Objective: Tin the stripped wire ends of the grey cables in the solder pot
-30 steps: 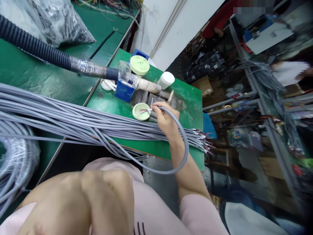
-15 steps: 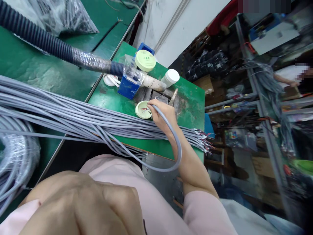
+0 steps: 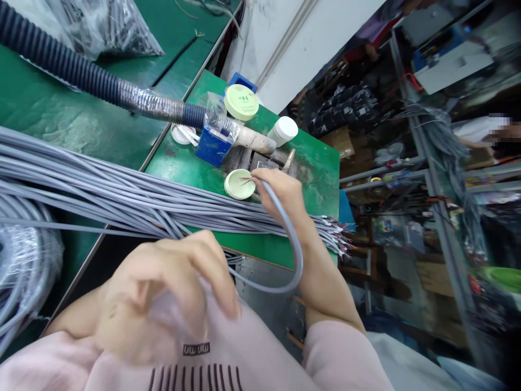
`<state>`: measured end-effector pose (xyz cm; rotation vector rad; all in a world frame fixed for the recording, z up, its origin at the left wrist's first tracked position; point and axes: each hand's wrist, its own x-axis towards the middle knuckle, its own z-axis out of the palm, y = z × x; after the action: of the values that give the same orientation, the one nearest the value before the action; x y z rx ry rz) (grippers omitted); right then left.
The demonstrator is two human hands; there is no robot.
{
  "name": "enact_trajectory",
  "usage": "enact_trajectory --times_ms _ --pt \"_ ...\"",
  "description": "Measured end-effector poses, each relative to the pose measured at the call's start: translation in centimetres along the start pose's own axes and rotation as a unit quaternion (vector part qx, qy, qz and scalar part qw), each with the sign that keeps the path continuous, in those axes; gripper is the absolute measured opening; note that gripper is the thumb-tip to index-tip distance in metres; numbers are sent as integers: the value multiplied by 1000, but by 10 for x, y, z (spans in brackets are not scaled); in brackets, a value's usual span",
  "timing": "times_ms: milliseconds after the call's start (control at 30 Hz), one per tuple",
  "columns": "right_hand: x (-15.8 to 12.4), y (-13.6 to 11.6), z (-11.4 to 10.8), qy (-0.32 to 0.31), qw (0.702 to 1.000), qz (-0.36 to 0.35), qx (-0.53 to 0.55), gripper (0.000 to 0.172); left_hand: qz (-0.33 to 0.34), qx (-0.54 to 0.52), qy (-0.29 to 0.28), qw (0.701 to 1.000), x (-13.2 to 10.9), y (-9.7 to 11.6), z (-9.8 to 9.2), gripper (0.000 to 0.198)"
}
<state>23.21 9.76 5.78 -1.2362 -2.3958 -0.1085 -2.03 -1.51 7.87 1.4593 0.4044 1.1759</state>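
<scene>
Holding one grey cable [image 3: 293,255] near its stripped end, the right hand [image 3: 280,195] has its fingers pinched tight around it, and the coloured wire tips poke out over a small pale green dish [image 3: 238,185] on the green table [image 3: 321,163]. From the hand the cable loops toward the near side and curves back left into the big bundle of grey cables [image 3: 101,195] lying across the table edge. Left hand [image 3: 163,288] is close to the camera, fingers curled and gripping a fold of the pink shirt [image 3: 252,347], not touching any cable as far as I can see. Just beyond the dish sit a blue box [image 3: 211,146], a round green lid [image 3: 241,101] and a white jar [image 3: 284,131]. A ribbed dark hose [image 3: 73,73] runs in from the far left toward the box.
</scene>
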Motion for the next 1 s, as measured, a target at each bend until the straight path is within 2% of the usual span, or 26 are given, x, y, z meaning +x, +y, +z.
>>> enact_trajectory --times_ms 100,167,333,533,1000 --pt "-3 14 -17 49 996 73 21 21 -7 92 -11 996 17 -23 -5 8" --pt "-6 29 -22 70 990 117 32 20 -16 170 -14 985 23 -41 -5 12" --pt "-11 69 -13 62 986 152 22 19 -26 237 -63 969 25 -71 2 13" --pt "-11 96 1 31 988 152 -1 20 -54 247 -72 965 24 -79 4 13" --pt "-3 107 21 -14 991 135 6 15 -67 238 -67 967 26 -86 3 13"
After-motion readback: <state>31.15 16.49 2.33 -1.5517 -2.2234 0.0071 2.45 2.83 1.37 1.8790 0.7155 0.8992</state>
